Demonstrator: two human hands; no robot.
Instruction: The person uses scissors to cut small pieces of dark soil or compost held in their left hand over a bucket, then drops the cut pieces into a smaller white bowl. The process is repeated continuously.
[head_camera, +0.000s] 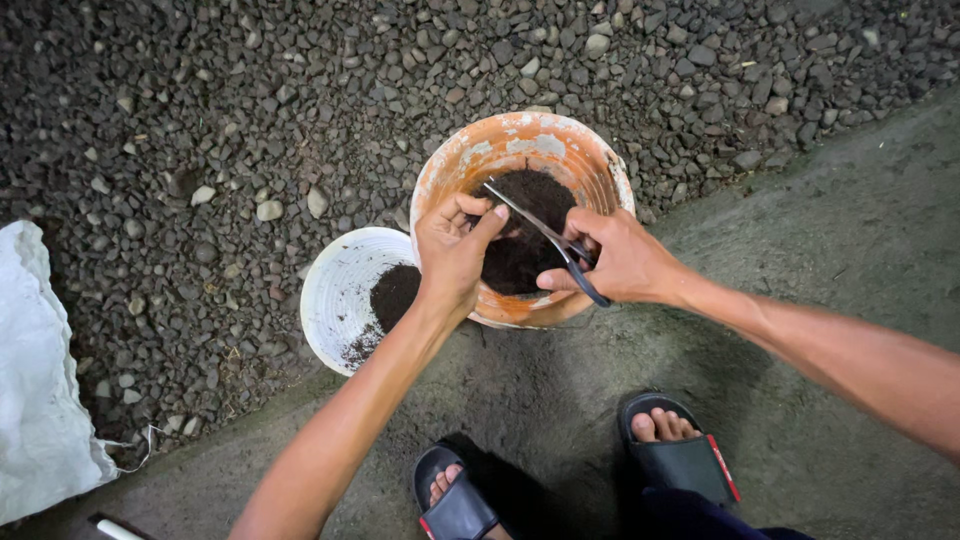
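- The right hand (625, 262) is closed around the dark handles of a pair of scissors (548, 240). The thin blades point up and to the left, over the soil.
- The left hand (452, 250) is curled shut, with finger and thumb pinched together on something small and dark near the blade tips. It is too small to tell what it is.
- Both hands are over an orange bucket (480, 160). Its inside wall has pale, worn patches.
- Dark soil (530, 235) lies inside the orange bucket, under the scissors.
- Just beside the orange bucket, on its left and touching it, is a white bucket (340, 285). It has a smaller heap of dark soil (393, 296) at the bottom, and the left wrist passes over its edge.
- The two buckets sit where grey gravel (250, 120) meets a smooth concrete floor (830, 250). The gravel fills the top and left of the view.
- Below the hands are the person's two feet in black sandals (680, 455), standing on the concrete. The sandals have a thin red edge.
- Far to the left, on the gravel, lies a white sack (40, 400), well apart from the buckets.
- A small white thing (118, 529) pokes in at the bottom left edge. It is cut off, so I cannot tell what it is.
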